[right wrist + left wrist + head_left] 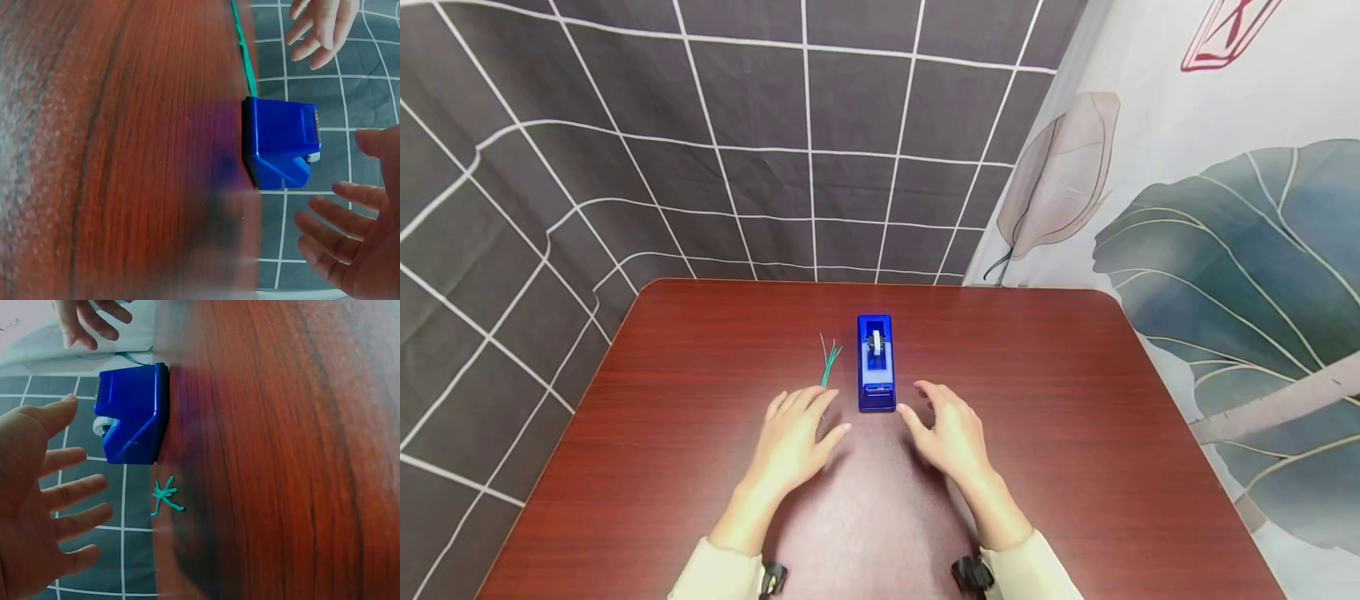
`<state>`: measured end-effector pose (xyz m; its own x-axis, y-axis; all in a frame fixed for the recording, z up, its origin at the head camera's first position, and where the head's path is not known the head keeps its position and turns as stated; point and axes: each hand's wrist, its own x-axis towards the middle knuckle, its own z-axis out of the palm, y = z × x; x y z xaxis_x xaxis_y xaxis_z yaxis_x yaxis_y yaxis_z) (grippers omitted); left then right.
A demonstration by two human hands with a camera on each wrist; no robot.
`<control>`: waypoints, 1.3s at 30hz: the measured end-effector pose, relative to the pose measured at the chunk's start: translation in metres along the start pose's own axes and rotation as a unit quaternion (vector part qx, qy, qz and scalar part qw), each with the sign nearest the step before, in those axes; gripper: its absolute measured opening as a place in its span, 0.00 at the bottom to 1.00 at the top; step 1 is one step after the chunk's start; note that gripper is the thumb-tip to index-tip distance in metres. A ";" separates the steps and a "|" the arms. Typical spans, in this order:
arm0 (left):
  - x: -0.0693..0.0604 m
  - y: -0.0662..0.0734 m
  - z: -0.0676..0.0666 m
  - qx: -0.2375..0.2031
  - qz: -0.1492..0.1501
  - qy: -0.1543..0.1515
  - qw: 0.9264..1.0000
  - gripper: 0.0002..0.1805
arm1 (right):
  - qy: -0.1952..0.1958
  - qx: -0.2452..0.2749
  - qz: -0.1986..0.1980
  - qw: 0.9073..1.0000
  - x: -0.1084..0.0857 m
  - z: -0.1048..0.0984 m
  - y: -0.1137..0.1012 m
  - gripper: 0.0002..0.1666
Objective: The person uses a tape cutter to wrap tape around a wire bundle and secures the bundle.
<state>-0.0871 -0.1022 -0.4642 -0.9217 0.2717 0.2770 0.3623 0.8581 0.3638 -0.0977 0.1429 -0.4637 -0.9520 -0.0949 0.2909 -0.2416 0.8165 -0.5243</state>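
Note:
A blue tape dispenser (876,379) stands on the table, with a small white roll (876,342) in its well. Just left of it lies a small bunch of thin green ties (829,363), possibly wires; its near end is partly hidden by my left hand (792,437). That hand hovers over the table with spread fingers, holding nothing. My right hand (951,429) is near the dispenser's front right corner, apart from it, fingers loosely bent and nothing in them. Both wrist views show the dispenser (132,412) beyond the fingers, untouched.
The reddish-brown wooden table (700,350) has rounded far corners. A dark grey curtain with white grid lines (760,100) hangs behind and at the left. On the right hangs a white cloth with a leaf print (1247,250). Each sleeve cuff has a black wrist camera (972,575).

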 end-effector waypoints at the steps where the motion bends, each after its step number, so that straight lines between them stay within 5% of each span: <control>1: 0.000 0.000 0.001 -0.005 0.001 0.001 1.000 0.29 | -0.001 0.000 0.002 1.000 0.000 0.000 0.000 0.27; 11: 0.008 0.004 0.006 -0.030 0.008 0.005 1.000 0.23 | -0.035 0.035 -0.010 0.999 0.007 0.007 -0.002 0.21; 39: 0.031 0.012 0.022 -0.049 0.049 0.062 0.996 0.15 | -0.026 0.032 -0.021 0.999 0.021 0.026 -0.010 0.16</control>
<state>-0.1141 -0.0735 -0.4712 -0.8594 0.2906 0.4207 0.4666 0.7824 0.4126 -0.1201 0.1183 -0.4732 -0.9490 -0.1585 0.2724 -0.2908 0.7737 -0.5629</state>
